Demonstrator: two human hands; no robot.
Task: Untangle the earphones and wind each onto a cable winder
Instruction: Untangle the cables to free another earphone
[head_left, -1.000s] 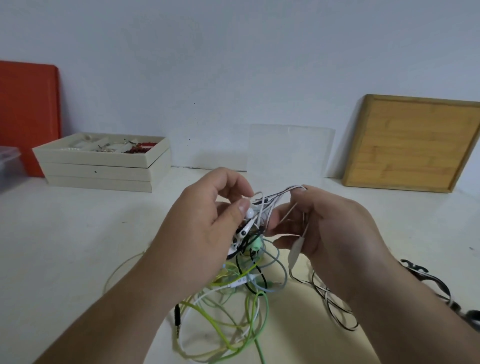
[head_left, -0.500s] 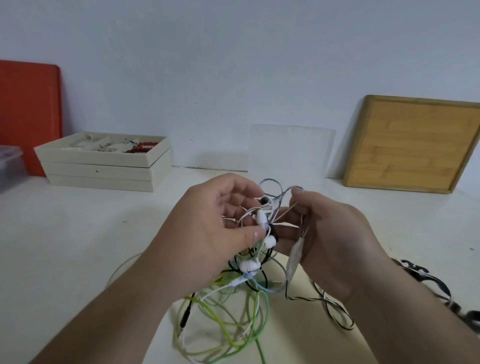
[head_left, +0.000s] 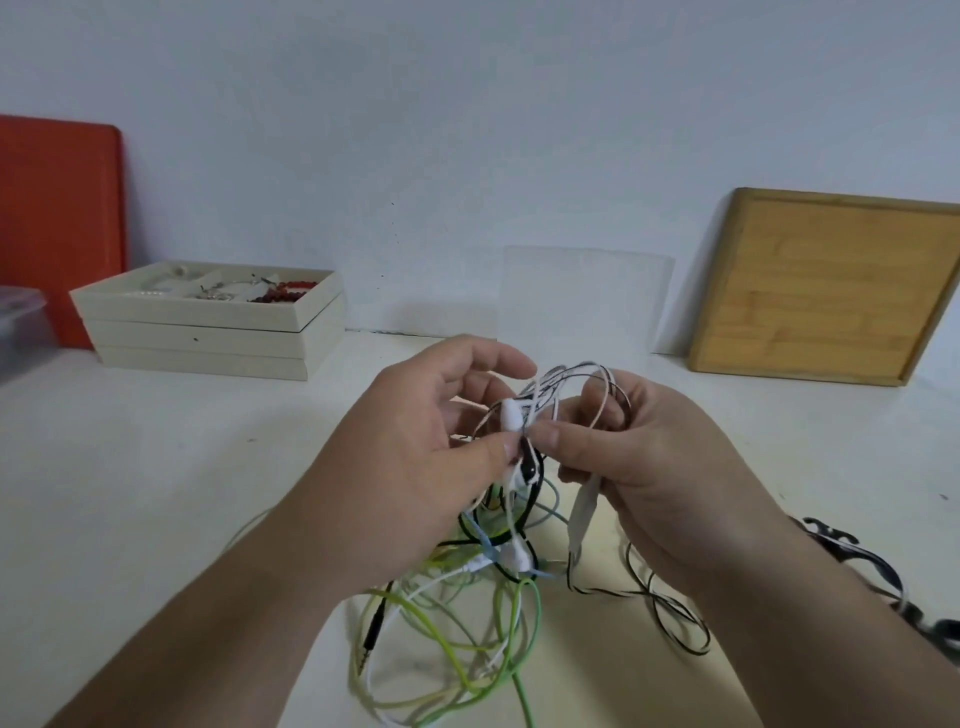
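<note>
A tangle of earphone cables (head_left: 483, 587), green, white, black and pale blue, hangs from my hands down to the white table. My left hand (head_left: 431, 467) pinches a cable with a white earbud (head_left: 510, 414) between thumb and fingers. My right hand (head_left: 639, 467) pinches the knot beside it and holds loops of black-and-white cable (head_left: 587, 379), with a white inline remote (head_left: 582, 514) dangling below. A black jack plug (head_left: 371, 631) lies near my left forearm. A dark shape, perhaps a cable winder (head_left: 878, 566), lies partly hidden behind my right forearm.
Stacked cream trays (head_left: 208, 332) with small items stand at the back left, beside an orange board (head_left: 57, 228) and a clear bin (head_left: 21, 327). A clear panel (head_left: 582, 301) and a wooden board (head_left: 826, 286) lean against the wall.
Both hands have shifted slightly right and up with the knot. My left fingers have opened out more while the thumb keeps pinching, and the black-and-white loops now stand higher over my right fingers.
</note>
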